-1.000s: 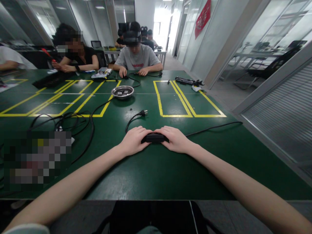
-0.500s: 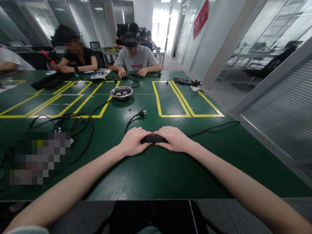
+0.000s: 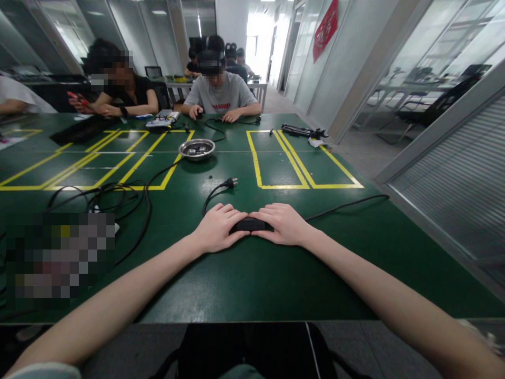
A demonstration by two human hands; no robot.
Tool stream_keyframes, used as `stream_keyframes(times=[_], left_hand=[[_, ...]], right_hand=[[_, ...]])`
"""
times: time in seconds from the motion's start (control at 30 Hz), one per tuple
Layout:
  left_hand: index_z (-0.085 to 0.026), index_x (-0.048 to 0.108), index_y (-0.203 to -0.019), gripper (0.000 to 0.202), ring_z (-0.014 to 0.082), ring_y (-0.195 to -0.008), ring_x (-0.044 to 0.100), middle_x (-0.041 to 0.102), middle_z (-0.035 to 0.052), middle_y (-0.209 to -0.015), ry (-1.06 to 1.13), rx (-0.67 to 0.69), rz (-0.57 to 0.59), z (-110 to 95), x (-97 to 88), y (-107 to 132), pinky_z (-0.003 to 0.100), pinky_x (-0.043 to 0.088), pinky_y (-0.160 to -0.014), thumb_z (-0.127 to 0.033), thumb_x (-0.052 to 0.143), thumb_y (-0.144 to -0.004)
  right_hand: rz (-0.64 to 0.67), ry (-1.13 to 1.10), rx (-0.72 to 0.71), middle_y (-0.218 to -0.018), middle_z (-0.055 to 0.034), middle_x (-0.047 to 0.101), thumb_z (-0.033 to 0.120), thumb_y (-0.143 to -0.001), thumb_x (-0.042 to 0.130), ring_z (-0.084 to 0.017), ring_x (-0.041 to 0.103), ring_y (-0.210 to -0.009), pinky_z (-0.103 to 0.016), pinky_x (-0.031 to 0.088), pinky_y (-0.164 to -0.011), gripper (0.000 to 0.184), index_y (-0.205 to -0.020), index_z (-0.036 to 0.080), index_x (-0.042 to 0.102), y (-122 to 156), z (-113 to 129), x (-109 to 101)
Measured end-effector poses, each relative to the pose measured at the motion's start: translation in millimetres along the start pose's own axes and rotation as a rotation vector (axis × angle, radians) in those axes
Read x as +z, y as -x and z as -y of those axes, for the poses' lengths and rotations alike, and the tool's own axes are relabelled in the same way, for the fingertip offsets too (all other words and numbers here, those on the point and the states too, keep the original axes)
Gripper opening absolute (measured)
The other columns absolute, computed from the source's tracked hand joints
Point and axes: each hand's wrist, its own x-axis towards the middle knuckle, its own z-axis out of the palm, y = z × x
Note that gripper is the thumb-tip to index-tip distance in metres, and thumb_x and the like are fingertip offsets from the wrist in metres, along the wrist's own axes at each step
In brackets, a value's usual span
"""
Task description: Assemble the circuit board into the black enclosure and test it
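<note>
A black power adapter (image 3: 252, 225) lies lengthwise between my two hands on the green table. My left hand (image 3: 218, 227) is closed around its left end, thumb on the near side and fingers over the far side. Around the right end my right hand (image 3: 281, 223) is closed the same way, and the fingertips of both hands almost meet at the middle. A short cord rises from behind my left hand to a black plug (image 3: 230, 182) with bare prongs. From behind my right hand a thin black cable (image 3: 347, 207) runs off to the right.
Beyond the plug stands a metal bowl (image 3: 197, 150) holding small metal parts. Coiled black cables (image 3: 114, 197) lie at left near a blurred-out patch. Yellow tape marks the green table (image 3: 252, 284). A folded black tripod-like item (image 3: 303, 130) lies far right. Co-workers (image 3: 221, 89) sit across.
My hands stay on the adapter, with only a slight shift of the fingers. Across the table, one co-worker's hand has lifted a small dark object, and another's red item has tilted lower.
</note>
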Motion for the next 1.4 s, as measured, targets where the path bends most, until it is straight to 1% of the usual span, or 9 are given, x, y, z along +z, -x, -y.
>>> stream_keyframes(times=[0.1,0.3,0.5,0.63,0.77,0.97,1.1,1.27,1.4], left_hand=[[-0.015,0.066,-0.130,0.043,0.0276,-0.101,0.067,0.076,0.0133,-0.112,0.013,0.029,-0.065,-0.2,-1.6,0.1,0.041,0.050,-0.089,-0.046,0.058,-0.101],[-0.016,0.071,-0.119,0.034,0.0265,-0.095,0.067,0.077,0.0117,-0.103,0.017,0.022,-0.046,-2.2,-2.9,1.5,0.040,0.050,-0.087,-0.042,0.057,-0.102],[-0.018,0.070,-0.118,0.034,0.0259,-0.095,0.068,0.077,0.0107,-0.107,0.068,-0.005,-0.045,-4.2,-2.4,0.0,0.040,0.050,-0.087,-0.044,0.058,-0.100],[-0.016,0.071,-0.116,0.041,0.0262,-0.092,0.068,0.076,0.0111,-0.102,0.141,-0.062,-0.069,-3.1,-3.6,-0.5,0.040,0.052,-0.086,-0.050,0.059,-0.096],[-0.015,0.074,-0.103,0.040,0.0242,-0.089,0.067,0.075,0.0108,-0.096,0.237,-0.188,-0.055,-3.7,-6.5,-1.0,0.037,0.051,-0.082,-0.041,0.045,-0.102],[-0.015,0.077,-0.107,0.043,0.0181,-0.073,0.062,0.075,0.0044,-0.088,0.658,-0.424,0.012,-3.5,-9.8,-1.5,0.029,0.048,-0.068,-0.052,0.061,-0.092],[-0.014,0.076,-0.108,0.051,0.0178,-0.075,0.062,0.076,0.0061,-0.094,0.827,-0.524,-0.027,-0.5,-9.8,-3.4,0.031,0.051,-0.071,-0.056,0.076,-0.079],[-0.015,0.069,-0.092,0.039,0.0161,-0.076,0.062,0.073,0.0031,-0.088,0.896,-0.500,-0.061,-2.1,-8.3,-3.9,0.031,0.052,-0.075,-0.042,0.087,-0.070],[-0.017,0.060,-0.081,0.035,0.0138,-0.071,0.057,0.068,-0.0002,-0.083,0.776,-0.454,-0.090,-3.6,-6.2,-1.9,0.027,0.048,-0.068,-0.034,0.088,-0.070]], right_hand=[[0.000,0.026,0.001,-0.084,-0.0108,0.074,0.053,-0.102,0.057,-0.024,0.067,-0.079,-0.035,0.045,-0.072,0.041,-0.105,0.015,0.073,0.3,1.2,-1.3],[0.002,0.056,-0.023,-0.093,-0.0105,0.075,0.054,-0.102,0.057,-0.025,0.069,-0.082,-0.035,0.045,-0.074,0.045,-0.121,0.015,0.069,-0.5,0.3,-2.6],[0.018,0.087,-0.064,-0.087,-0.0098,0.073,0.051,-0.104,0.053,-0.024,0.067,-0.080,-0.035,0.044,-0.072,0.041,-0.110,0.015,0.071,-0.5,0.0,-4.9],[-0.044,0.186,-0.153,-0.094,-0.0109,0.074,0.049,-0.108,0.045,-0.022,0.065,-0.081,-0.035,0.044,-0.072,0.044,-0.117,0.014,0.069,-0.3,1.2,-5.2],[-0.149,0.290,-0.233,-0.102,-0.0126,0.075,0.047,-0.109,0.043,-0.023,0.063,-0.090,-0.035,0.046,-0.078,0.045,-0.122,0.012,0.068,-2.1,0.3,-5.8],[-0.213,0.354,-0.239,-0.108,-0.0137,0.074,0.042,-0.110,0.042,-0.024,0.063,-0.094,-0.036,0.047,-0.083,0.042,-0.129,0.014,0.066,-2.7,-4.3,-6.1],[-0.215,0.351,-0.203,-0.112,-0.0147,0.073,0.040,-0.111,0.038,-0.022,0.067,-0.092,-0.033,0.048,-0.079,0.044,-0.136,0.013,0.063,-1.1,-5.6,-4.5],[-0.139,0.264,-0.176,-0.108,-0.0123,0.074,0.037,-0.111,0.038,-0.020,0.069,-0.084,-0.031,0.049,-0.071,0.041,-0.135,0.014,0.062,1.2,-5.5,-0.4],[-0.036,0.100,-0.104,-0.112,-0.0118,0.073,0.053,-0.104,0.053,-0.021,0.071,-0.083,-0.030,0.050,-0.067,0.051,-0.139,0.016,0.059,2.4,-4.8,-0.5]])
